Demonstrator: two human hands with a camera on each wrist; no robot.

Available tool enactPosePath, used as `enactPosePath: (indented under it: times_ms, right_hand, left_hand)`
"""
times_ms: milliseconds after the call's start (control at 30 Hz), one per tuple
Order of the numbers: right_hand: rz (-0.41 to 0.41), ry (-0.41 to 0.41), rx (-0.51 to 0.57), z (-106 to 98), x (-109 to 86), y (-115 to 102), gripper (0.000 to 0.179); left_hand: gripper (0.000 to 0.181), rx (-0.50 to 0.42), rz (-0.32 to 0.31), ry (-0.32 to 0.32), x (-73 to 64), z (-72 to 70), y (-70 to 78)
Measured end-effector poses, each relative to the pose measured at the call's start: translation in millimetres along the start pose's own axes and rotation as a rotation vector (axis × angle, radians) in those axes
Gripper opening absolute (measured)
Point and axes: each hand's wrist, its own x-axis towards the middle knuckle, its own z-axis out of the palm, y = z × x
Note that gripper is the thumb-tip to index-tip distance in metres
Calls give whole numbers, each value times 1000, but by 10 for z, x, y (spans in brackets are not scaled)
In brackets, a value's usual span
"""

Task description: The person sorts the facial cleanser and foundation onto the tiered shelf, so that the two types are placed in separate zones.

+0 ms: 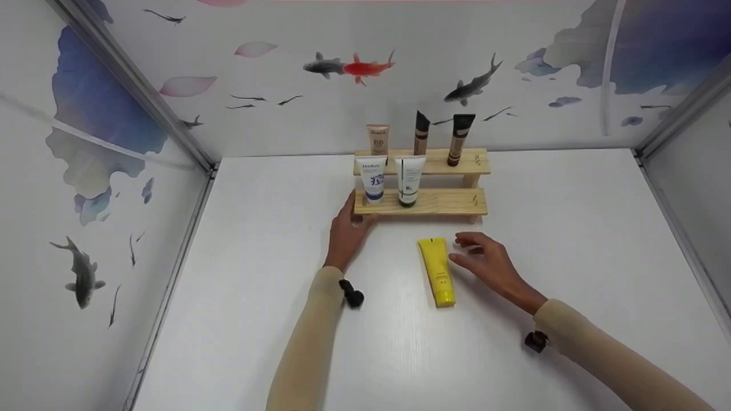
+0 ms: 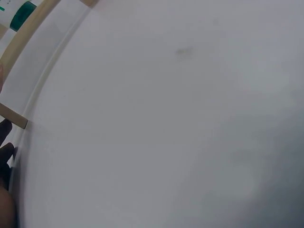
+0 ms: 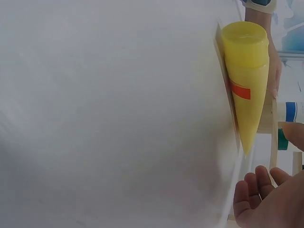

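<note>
A yellow squeeze tube (image 1: pixel 437 273) lies on the white table, its cap toward the person. My right hand (image 1: pixel 488 262) is just right of it, fingers loosely bent and holding nothing; in the right wrist view a gap shows between the hand (image 3: pixel 266 202) and the tube (image 3: pixel 248 80). At the left end of a two-step wooden rack (image 1: pixel 445 202), my left hand (image 1: pixel 346 235) grips the lower step, thumb at its front edge. On that step stand a white tube with a blue cap (image 1: pixel 373 178) and a white tube with a dark green cap (image 1: pixel 410 180).
The upper step holds a beige tube (image 1: pixel 378 140) and two brown tubes with black tops, one in the middle (image 1: pixel 421 134) and one at right (image 1: pixel 460 140). Behind the rack rises a fish-printed wall (image 1: pixel 411 74); another panel (image 1: pixel 108 200) borders the table (image 1: pixel 257 228) at left.
</note>
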Motion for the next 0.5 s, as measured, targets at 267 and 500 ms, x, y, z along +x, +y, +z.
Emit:
enactPosePath:
  times_ms: [267,500]
  right_hand:
    - [19,-12,-40,94,-27,8,64]
    - [24,-13,-52,183,-64,27,68]
  left_hand:
    - [93,-2,10,3,19,-12,25]
    - [93,-5,31,1,18,-6,-21]
